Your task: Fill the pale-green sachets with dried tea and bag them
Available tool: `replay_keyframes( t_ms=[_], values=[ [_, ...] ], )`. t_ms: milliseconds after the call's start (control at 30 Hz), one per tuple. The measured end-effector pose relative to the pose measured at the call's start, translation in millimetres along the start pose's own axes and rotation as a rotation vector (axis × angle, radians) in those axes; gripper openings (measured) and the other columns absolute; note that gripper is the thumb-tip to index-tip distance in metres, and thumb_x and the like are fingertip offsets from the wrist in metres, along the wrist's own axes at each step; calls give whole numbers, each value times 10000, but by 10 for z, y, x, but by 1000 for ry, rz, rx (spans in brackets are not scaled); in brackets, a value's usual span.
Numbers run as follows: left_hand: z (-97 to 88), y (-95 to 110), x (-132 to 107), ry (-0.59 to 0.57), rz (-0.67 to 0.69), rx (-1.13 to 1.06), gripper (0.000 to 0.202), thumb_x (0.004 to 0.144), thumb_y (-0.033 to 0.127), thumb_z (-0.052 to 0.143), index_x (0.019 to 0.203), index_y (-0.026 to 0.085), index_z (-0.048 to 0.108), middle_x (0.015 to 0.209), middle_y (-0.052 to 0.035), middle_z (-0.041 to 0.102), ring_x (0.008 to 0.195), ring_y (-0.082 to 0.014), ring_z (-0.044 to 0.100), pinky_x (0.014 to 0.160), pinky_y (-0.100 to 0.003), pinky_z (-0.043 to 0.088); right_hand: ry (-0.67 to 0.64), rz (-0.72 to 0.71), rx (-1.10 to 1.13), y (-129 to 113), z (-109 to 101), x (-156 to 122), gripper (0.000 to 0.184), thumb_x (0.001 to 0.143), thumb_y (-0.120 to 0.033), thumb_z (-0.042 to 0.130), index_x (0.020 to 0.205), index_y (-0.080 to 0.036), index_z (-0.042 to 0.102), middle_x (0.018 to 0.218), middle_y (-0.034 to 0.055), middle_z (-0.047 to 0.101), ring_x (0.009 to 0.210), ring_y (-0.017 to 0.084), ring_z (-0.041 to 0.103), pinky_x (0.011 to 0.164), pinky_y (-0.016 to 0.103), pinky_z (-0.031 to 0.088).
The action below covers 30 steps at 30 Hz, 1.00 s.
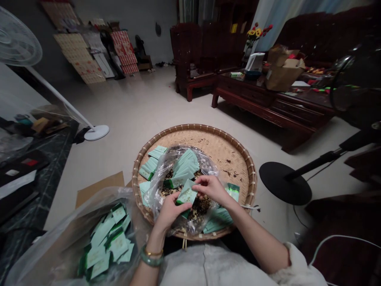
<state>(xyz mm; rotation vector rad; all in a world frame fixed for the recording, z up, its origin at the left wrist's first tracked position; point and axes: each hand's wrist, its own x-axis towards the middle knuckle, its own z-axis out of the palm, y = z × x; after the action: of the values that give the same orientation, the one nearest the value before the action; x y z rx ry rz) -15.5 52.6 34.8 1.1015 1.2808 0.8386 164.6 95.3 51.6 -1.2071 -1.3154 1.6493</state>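
Head view: my left grip (170, 212) and right grip (212, 190) pinch a mint-green sachet (187, 194) above a round bamboo tray (195, 129). More loose sachets (184, 166) lie around a clear bag (156, 186) there; others (108, 244) already fill a plastic sack (62, 238) at lower left.

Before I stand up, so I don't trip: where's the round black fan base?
In the head view, the round black fan base sits on the floor just right of the woven bamboo tray.
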Motion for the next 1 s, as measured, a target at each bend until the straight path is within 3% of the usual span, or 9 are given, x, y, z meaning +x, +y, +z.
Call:
replay_keyframes(
  t_ms=[200, 300, 433, 600, 733, 800, 933, 1000],
  values=[
    [8, -98, 36, 51, -15, -179, 408, 701, 501, 674, 804, 108, 718, 684, -36, 676, 596, -140, 561, 573, -232, 434, -3, 42, 34, 37, -43, 1, 320, 605, -429, 754, 674, -159, 597, 470, -40, 589, 407, 102, 544, 431, 222, 457],
    [2, -104, 43, 105, 31, -146, 378, 693, 483, 685, 780, 117, 729, 707, -38, 687, 658, -155, 576, 627, -240, 445, 3, 45, 40, 73, -44, -4, 326, 608, -435, 749, 667, -158, 587, 472, -42, 587, 414, 100, 546, 429, 215, 453],
    [12, -59, 48, 138, 41, -154, 375, 652, 426, 728, 891, 136, 735, 790, -60, 721, 746, -189, 624, 699, -268, 475, -6, 59, 53, 132, -28, -14, 343, 600, -446, 755, 667, -154, 587, 477, -43, 585, 416, 96, 543, 435, 215, 458],
    [53, -31, 76, 261, 12, -233, 325, 559, 392, 789, 753, 139, 726, 699, -40, 717, 646, -160, 618, 650, -251, 476, 9, 60, 57, 192, -5, -25, 349, 587, -457, 762, 647, -156, 596, 454, -47, 573, 397, 89, 527, 420, 208, 446],
    [72, -56, 70, 298, -2, -294, 354, 547, 411, 796, 754, 137, 708, 649, -23, 697, 597, -139, 598, 606, -233, 460, 33, 57, 69, 241, -8, -30, 361, 596, -483, 750, 643, -155, 609, 458, -48, 575, 396, 82, 516, 415, 202, 442],
    [63, -56, 54, 264, 7, -259, 368, 573, 433, 780, 772, 132, 707, 634, -18, 685, 582, -135, 588, 581, -225, 445, 37, 56, 67, 266, -9, -36, 359, 594, -483, 753, 644, -155, 616, 460, -48, 576, 395, 82, 514, 411, 202, 438],
    [22, -23, 32, 29, -9, -105, 367, 629, 453, 741, 774, 116, 727, 627, -15, 672, 553, -127, 555, 525, -214, 401, 45, 34, 67, 297, 4, -47, 364, 582, -484, 763, 647, -150, 635, 459, -44, 574, 400, 88, 516, 422, 214, 449],
    [20, -9, 27, -8, -29, -87, 366, 622, 456, 745, 741, 111, 727, 602, -7, 661, 532, -119, 540, 500, -208, 383, 62, 24, 81, 309, 17, -46, 370, 571, -489, 767, 652, -149, 643, 467, -41, 575, 408, 93, 520, 428, 220, 454]
  ],
)
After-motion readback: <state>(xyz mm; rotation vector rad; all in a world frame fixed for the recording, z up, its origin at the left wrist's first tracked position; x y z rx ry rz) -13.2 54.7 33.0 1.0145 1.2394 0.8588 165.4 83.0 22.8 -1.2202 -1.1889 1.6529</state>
